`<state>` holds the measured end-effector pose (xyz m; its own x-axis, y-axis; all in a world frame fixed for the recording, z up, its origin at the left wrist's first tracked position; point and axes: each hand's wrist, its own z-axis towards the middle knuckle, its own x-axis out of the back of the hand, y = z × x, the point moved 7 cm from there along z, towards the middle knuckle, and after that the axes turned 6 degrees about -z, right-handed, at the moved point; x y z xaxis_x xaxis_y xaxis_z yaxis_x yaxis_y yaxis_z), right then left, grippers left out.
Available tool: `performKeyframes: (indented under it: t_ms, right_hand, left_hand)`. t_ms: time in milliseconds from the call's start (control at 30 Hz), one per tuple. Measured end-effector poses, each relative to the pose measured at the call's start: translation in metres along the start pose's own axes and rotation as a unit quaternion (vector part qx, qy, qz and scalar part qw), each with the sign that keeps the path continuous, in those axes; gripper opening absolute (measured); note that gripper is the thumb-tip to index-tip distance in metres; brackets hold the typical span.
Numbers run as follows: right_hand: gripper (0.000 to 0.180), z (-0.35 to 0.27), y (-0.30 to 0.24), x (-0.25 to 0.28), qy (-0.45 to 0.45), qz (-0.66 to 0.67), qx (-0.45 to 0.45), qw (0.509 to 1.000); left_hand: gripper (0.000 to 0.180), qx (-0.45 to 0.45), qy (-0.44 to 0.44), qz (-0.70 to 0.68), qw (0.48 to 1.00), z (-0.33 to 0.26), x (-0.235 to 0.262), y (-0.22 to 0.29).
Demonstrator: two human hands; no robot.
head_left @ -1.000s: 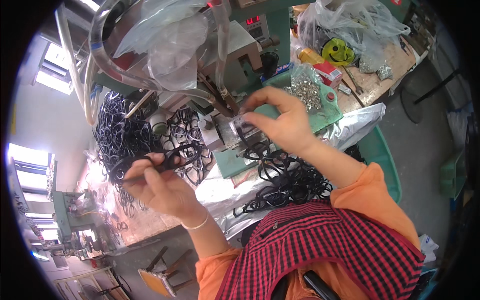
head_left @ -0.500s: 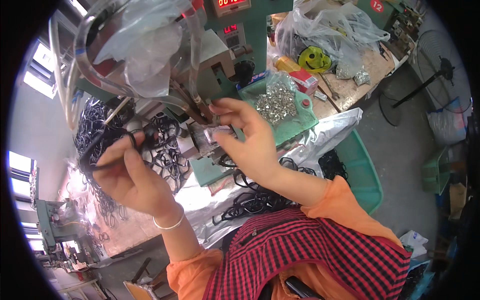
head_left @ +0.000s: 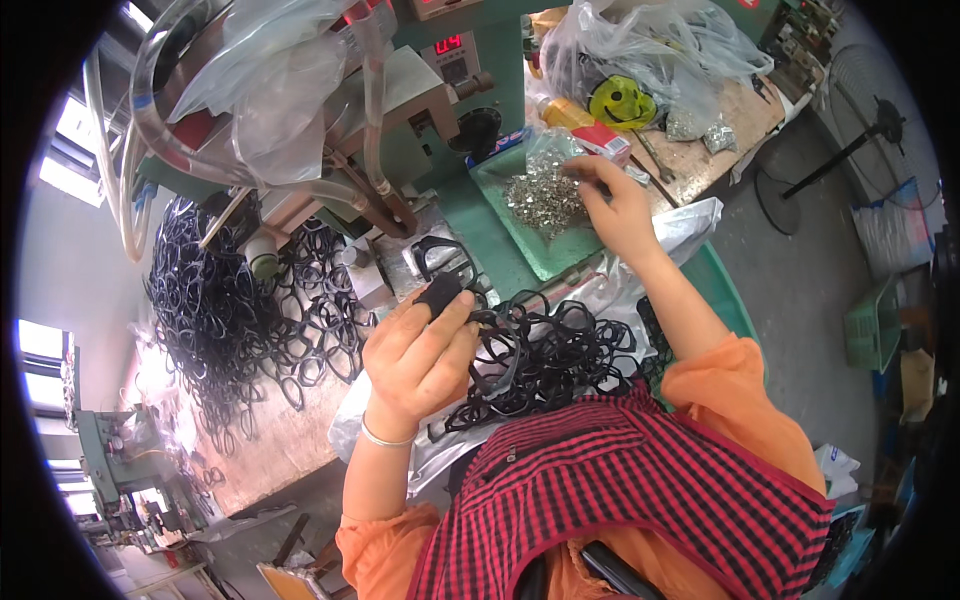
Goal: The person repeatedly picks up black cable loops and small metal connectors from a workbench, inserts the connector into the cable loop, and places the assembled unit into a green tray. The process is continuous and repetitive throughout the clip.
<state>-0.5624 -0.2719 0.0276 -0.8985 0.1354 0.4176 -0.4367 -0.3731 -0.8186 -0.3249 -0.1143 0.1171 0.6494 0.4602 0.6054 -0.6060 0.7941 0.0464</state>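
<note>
My left hand (head_left: 418, 360) is closed on a black looped band (head_left: 440, 293), just in front of the machine's small work plate. One loop of it arches up beyond my fingertips. Over the green tray (head_left: 553, 262) to the right, my right hand (head_left: 618, 212) has its fingers bent down at the small shiny metal pieces (head_left: 540, 200). Its fingertips look drawn together, and whatever lies between them is too small to make out. Above the left hand stands the green bench machine (head_left: 500, 70), with metal rods and clear hoses.
Black loops are heaped at the left (head_left: 205, 300), and more loops (head_left: 560, 345) lie on silvery sheeting before me. A clear plastic bag (head_left: 650, 50), a yellow bag (head_left: 622, 103) and a wrench (head_left: 655, 160) lie at the back right. A floor fan (head_left: 840, 150) stands beyond.
My left hand has come rightward from the heap side to the work plate with the black band. My right hand has left the machine and moved right to the metal pieces.
</note>
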Motion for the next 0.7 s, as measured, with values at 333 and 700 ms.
performKeyframes:
  t_ms: [333, 700]
  right_hand:
    - [0.011, -0.040, 0.001, -0.011, -0.018, -0.294, 0.048, 0.955]
    - [0.010, -0.046, 0.011, -0.008, 0.003, -0.193, -0.055, 0.980]
  left_hand:
    - [0.028, 0.018, 0.022, -0.024, 0.999, 0.000, -0.001, 0.000]
    - [0.021, 0.271, 0.177, 0.207, 0.923, -0.101, 0.074, 0.017]
